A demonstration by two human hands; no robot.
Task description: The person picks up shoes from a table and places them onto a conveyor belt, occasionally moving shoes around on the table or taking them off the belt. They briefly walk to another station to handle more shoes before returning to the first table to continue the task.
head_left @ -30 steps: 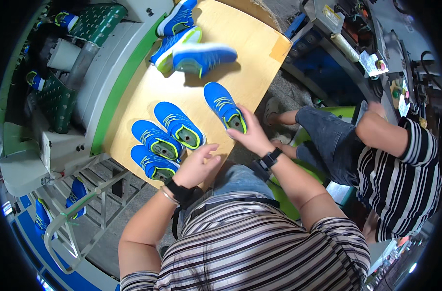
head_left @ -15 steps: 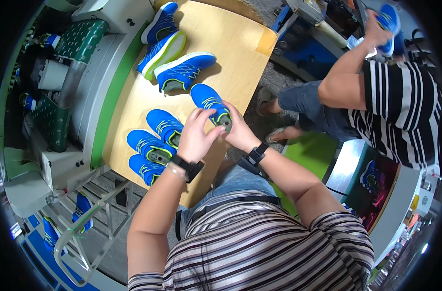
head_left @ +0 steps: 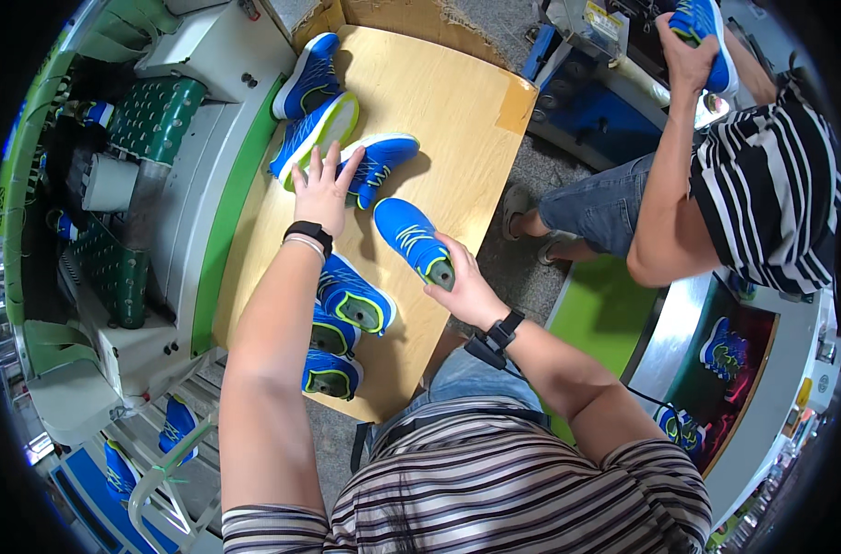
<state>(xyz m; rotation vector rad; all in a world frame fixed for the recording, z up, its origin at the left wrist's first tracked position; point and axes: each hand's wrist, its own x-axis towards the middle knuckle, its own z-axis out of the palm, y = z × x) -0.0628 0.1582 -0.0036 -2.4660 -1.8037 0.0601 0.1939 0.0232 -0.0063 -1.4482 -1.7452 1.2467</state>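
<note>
Grips a blue shoe (head_left: 406,233) by the heel in the right hand (head_left: 471,291), over the tabletop (head_left: 439,92) near its right edge. Holds the left hand (head_left: 321,196) open, with spread fingers, over a tilted shoe (head_left: 312,136) and a side-lying shoe (head_left: 390,155) just beside it; cannot tell whether in contact with either. Has three shoes (head_left: 328,319) close together just right of the left forearm (head_left: 272,351), and a far shoe (head_left: 311,78) by the left edge. Stands near a co-worker (head_left: 762,185) with a raised shoe (head_left: 702,18) in hand.
</note>
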